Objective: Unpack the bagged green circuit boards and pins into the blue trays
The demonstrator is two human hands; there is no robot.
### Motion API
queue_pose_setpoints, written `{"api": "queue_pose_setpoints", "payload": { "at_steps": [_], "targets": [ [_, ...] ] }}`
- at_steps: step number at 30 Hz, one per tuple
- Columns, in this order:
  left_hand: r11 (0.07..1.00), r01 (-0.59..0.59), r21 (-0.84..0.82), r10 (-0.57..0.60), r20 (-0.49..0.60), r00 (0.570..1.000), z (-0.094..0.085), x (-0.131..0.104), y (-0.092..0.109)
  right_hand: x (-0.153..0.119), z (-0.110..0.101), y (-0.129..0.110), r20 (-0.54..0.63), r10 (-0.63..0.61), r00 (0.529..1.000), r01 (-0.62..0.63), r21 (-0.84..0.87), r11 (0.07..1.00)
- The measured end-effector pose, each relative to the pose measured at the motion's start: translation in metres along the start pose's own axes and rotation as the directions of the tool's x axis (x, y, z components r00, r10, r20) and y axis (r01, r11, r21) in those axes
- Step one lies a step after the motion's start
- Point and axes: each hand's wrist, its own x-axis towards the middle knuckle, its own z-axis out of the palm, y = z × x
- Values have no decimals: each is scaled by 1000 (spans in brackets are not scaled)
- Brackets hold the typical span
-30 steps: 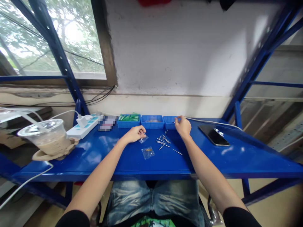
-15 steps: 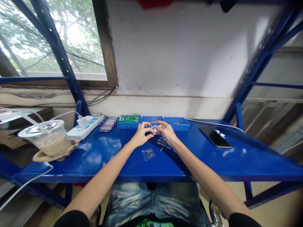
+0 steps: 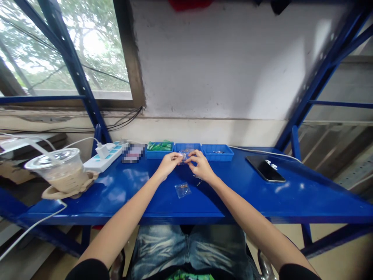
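Observation:
Between my two hands is a small clear plastic bag [image 3: 184, 156], held in front of the middle blue bin. My left hand [image 3: 169, 162] pinches its left side with thumb and fingers. My right hand [image 3: 200, 164] has its fingers closed on the bag's right side. What is inside the bag is too small to make out. Nearer to me lies another clear bag [image 3: 183, 190] with small brass-coloured pieces in it. A thin metal pin [image 3: 199, 182] shows below my right hand, which hides others.
Behind my hands stand a blue bin of green packets [image 3: 159, 147], a middle blue bin [image 3: 188, 146] and a blue bin with metal pins [image 3: 217, 154]. A phone [image 3: 264, 169] with white earbuds [image 3: 271, 165] lies right. At left are a power strip [image 3: 105, 157] and a drink cup [image 3: 65, 175].
Both hands have shifted slightly left with the bag, and my left hand has turned. My right hand and wrist now cover most of the loose pins. The bag on the table has stayed put.

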Motion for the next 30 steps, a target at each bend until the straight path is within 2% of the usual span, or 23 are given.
{"api": "queue_pose_setpoints", "payload": {
  "at_steps": [3,6,8,11,13,15,17,18,19,21,23,24,28,30],
  "targets": [
    [990,-140,-15,138,-84,987,-1,1,1,1,-1,0,-57,133,989,-131,48,990],
    [984,-176,5,176,-49,983,0,0,4,4,-3,-1,-79,290,954,-268,212,940],
    [981,-189,34,189,-5,982,3,0,5,6,-5,-3,-56,313,948,-290,254,923],
    [975,-198,105,194,40,980,6,0,3,12,-12,-5,-54,257,965,-246,158,956],
    [965,-153,212,133,105,985,4,-3,2,19,-20,-4,-145,198,969,-196,26,980],
    [923,-127,362,42,235,971,-1,-10,3,28,-30,0,-310,125,942,-174,-135,975],
    [842,-185,507,-24,378,925,-9,-24,7,36,-37,7,-458,47,888,-198,-286,938],
    [791,-234,565,-45,435,899,-12,-31,11,39,-39,12,-489,21,872,-216,-348,912],
    [745,-272,609,-65,473,879,-15,-39,15,40,-40,18,-472,9,881,-224,-402,888],
    [678,-307,668,-103,500,860,-17,-51,22,39,-37,28,-327,41,944,-207,-492,845],
    [662,-300,687,-120,492,862,-16,-56,25,34,-32,35,-157,113,981,-181,-544,819],
    [676,-287,679,-118,484,867,-14,-55,24,31,-31,37,-118,141,983,-183,-552,814],
    [807,-168,566,-130,448,884,-7,-40,11,22,-34,36,-183,196,963,-261,-468,844],
    [848,-100,521,-166,440,882,-4,-30,3,19,-35,33,-157,265,951,-306,-374,876]
  ]
}}
